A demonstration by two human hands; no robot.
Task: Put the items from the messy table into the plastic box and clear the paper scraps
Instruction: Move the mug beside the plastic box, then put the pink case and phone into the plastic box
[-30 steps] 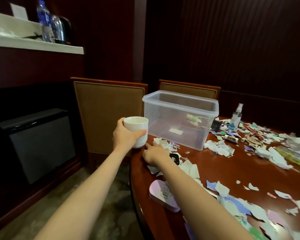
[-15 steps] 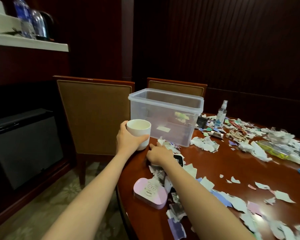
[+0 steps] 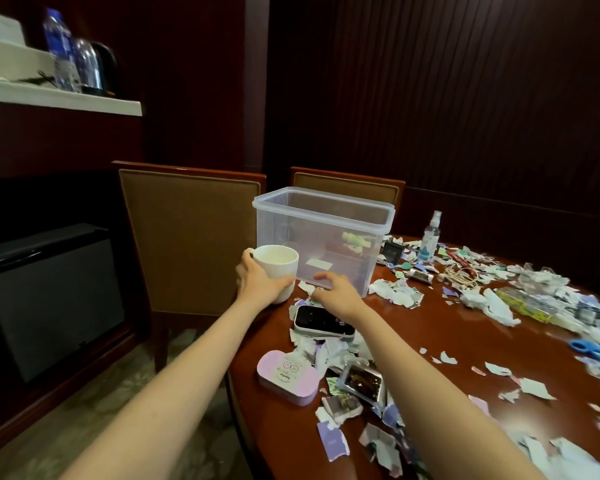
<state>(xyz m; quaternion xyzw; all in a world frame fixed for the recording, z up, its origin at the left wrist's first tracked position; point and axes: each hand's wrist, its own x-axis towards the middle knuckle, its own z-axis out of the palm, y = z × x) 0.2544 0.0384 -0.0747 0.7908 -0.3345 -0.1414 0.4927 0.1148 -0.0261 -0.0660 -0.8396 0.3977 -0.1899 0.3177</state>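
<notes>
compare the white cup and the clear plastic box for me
The white cup is opaque and round; the plastic box is see-through and rectangular. The cup is much smaller than the box. The left hand grips the cup; the box stands unheld on the table. Both are upright with open tops.

A hotel-style meeting or dining room is suggested. Dark ribbed wood panelling (image 3: 465,98) is seen on the far walls, and a polished wooden table (image 3: 440,323) is flanked by upholstered chairs (image 3: 187,237). At far left, bottled water (image 3: 58,46) and a kettle (image 3: 101,67) are set on a white shelf (image 3: 84,100). Patterned carpet (image 3: 84,427) is laid below.
</notes>
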